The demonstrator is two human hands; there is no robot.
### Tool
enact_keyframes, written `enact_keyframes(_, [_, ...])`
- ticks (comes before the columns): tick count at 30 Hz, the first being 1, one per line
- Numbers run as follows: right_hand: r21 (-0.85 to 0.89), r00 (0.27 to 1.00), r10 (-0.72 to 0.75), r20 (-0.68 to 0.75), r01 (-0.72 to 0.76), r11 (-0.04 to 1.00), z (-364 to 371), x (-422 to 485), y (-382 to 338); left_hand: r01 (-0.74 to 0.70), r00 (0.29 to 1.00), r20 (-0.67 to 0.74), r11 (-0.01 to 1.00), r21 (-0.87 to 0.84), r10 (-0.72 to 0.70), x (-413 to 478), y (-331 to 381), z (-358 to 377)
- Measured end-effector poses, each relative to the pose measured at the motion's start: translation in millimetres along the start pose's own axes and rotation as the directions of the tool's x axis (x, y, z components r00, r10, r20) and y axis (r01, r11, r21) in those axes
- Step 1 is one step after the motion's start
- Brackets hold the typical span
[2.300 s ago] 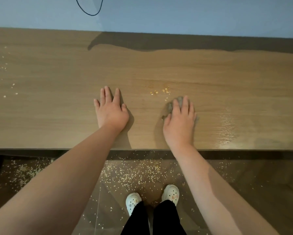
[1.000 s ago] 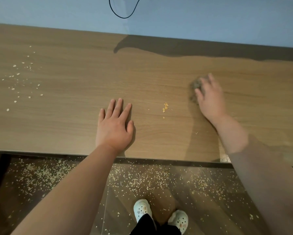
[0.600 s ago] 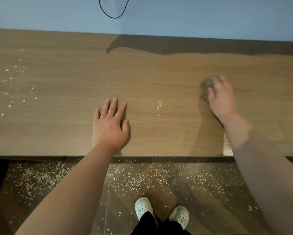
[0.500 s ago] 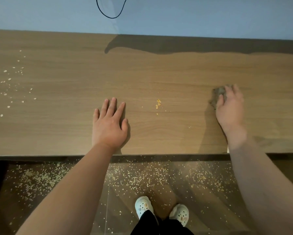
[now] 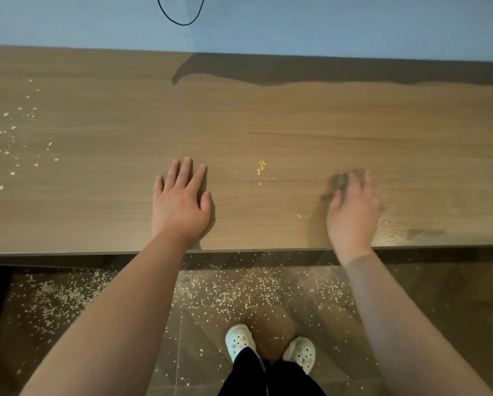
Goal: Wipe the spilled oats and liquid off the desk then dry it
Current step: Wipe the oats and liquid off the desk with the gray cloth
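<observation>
The right grip (image 5: 352, 212), motion-blurred, presses a grey cloth (image 5: 339, 181) onto the tabletop (image 5: 296, 124) with fingers laid fairly straight, near the front edge. The yellow oat clump (image 5: 261, 167) lies to its left, between it and the left grip (image 5: 181, 204), which rests flat, holding nothing. A wet sheen (image 5: 388, 227) sits just to its right. Scattered oats (image 5: 17, 138) lie far left, beyond the left grip, with bare board between.
</observation>
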State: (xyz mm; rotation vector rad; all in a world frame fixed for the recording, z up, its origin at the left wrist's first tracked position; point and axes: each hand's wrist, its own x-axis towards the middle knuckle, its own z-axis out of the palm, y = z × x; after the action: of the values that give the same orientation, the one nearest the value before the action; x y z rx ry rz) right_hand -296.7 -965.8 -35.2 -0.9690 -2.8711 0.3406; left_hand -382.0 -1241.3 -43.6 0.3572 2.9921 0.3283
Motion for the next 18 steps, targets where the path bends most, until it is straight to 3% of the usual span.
enact_keyframes(2, [-0.059, 0.955, -0.284, 0.081, 0.289, 0.955, 10.2, -35.4, -36.9, 0.000, 1.000, -0.002, 1.000, 0.001, 0.000, 0.2, -0.3, 0.5])
enact_keyframes(4, [0.001, 0.796, -0.554, 0.242, 0.571, 0.821, 14.6, -61.6, -52.6, 0.000, 1.000, 0.002, 1.000, 0.005, 0.000, -0.1, -0.7, 0.8])
enact_keyframes(6, [0.105, 0.667, -0.653, 0.358, 0.666, 0.738, 3.9, -53.9, -42.9, -0.001, 1.000, -0.002, 1.000, 0.003, 0.001, -0.2, -1.3, 0.8])
enact_keyframes(7, [0.115, 0.655, -0.655, 0.376, 0.669, 0.734, -2.3, -42.5, -31.7, -0.002, 1.000, -0.004, 1.000, -0.001, 0.002, -0.4, -1.1, 0.9])
enact_keyframes(9, [0.093, 0.758, -0.559, 0.336, 0.563, 0.821, -9.1, -15.5, -7.3, -0.005, 1.000, -0.003, 1.000, -0.001, 0.005, -0.4, -0.4, 1.1])
enact_keyframes(11, [0.133, 0.918, -0.337, 0.207, 0.315, 0.940, -12.5, 5.9, 6.3, -0.005, 1.000, 0.000, 1.000, 0.003, 0.005, 0.4, -0.8, 0.7])
enact_keyframes(12, [0.137, 0.966, -0.222, 0.133, 0.204, 0.969, -10.5, 7.1, 3.6, -0.004, 1.000, -0.001, 1.000, 0.003, 0.004, 0.5, -1.0, 0.5])
enact_keyframes(14, [0.055, 0.989, -0.141, 0.049, 0.138, 0.989, 1.0, -9.2, -17.7, -0.003, 1.000, -0.002, 1.000, 0.002, 0.003, 0.2, -0.9, 0.4])
enact_keyframes(15, [0.027, 0.970, -0.236, 0.055, 0.235, 0.972, 5.8, -24.0, -29.9, -0.003, 1.000, -0.003, 1.000, -0.001, 0.003, 0.3, -0.9, 0.9])
enact_keyframes(16, [0.028, 0.912, -0.400, 0.094, 0.399, 0.917, 9.1, -40.3, -39.6, -0.003, 1.000, -0.005, 1.000, -0.006, 0.003, 0.4, -1.0, 1.1])
enact_keyframes(18, [0.080, 0.650, -0.726, 0.226, 0.730, 0.679, 13.3, -61.2, -38.4, -0.004, 1.000, -0.006, 1.000, -0.011, 0.003, 0.6, -1.4, 1.0])
